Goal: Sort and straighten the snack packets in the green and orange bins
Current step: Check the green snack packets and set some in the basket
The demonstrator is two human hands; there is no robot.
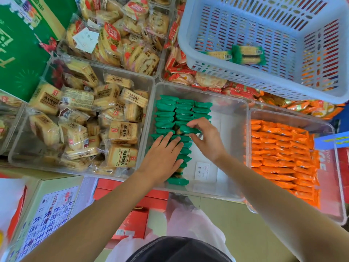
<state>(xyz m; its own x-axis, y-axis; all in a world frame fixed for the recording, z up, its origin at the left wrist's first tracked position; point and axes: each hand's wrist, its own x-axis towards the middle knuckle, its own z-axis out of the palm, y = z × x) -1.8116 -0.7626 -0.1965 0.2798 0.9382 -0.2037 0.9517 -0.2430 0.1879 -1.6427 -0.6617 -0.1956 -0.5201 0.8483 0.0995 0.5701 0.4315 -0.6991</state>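
Observation:
A clear bin (234, 114) in the middle holds rows of green snack packets (170, 112) stacked along its left side. My left hand (162, 156) lies flat with straight fingers on the near rows of green packets. My right hand (207, 137) pinches one green packet (188, 129) just above the stack's right row. A second clear bin (290, 116) to the right is filled with neat rows of orange packets (279, 157). The right half of the green bin shows its bare bottom and a white slip (205, 171).
A pale blue slotted basket (217, 42) at the far right holds two green-edged cracker packs (247, 54). Clear bins of tan bread packets (90, 118) lie to the left, with more snacks behind. Red boxes (132, 224) and a carton sit below, near the floor.

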